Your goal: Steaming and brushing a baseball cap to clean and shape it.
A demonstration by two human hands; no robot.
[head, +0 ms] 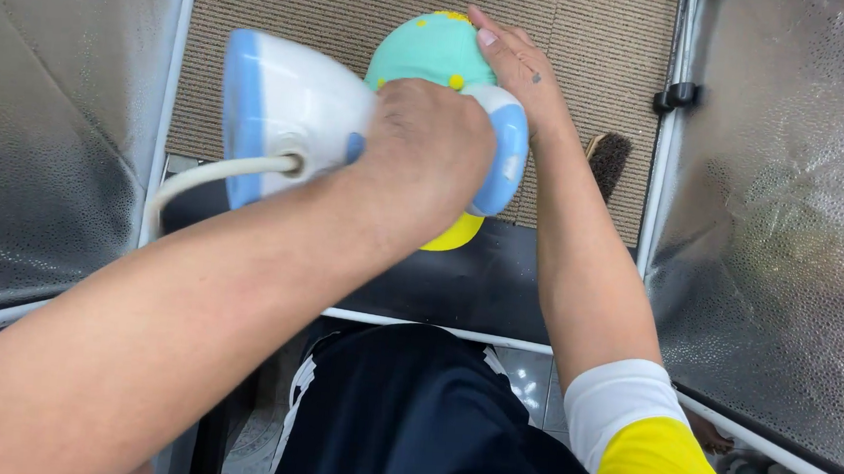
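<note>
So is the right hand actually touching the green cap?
Touching. The head view shows the right hand lying flat against the far side of the green cap, fingers resting on its fabric, while the left hand grips the iron.

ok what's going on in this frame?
A person's left hand grips a white and blue steam iron, pressed against a teal cap with yellow dots. The right hand rests on the cap's far side, steadying it. The iron's cord trails to the left. A dark brush lies on the beige ribbed mat, with silver padded panels on both sides.
</note>
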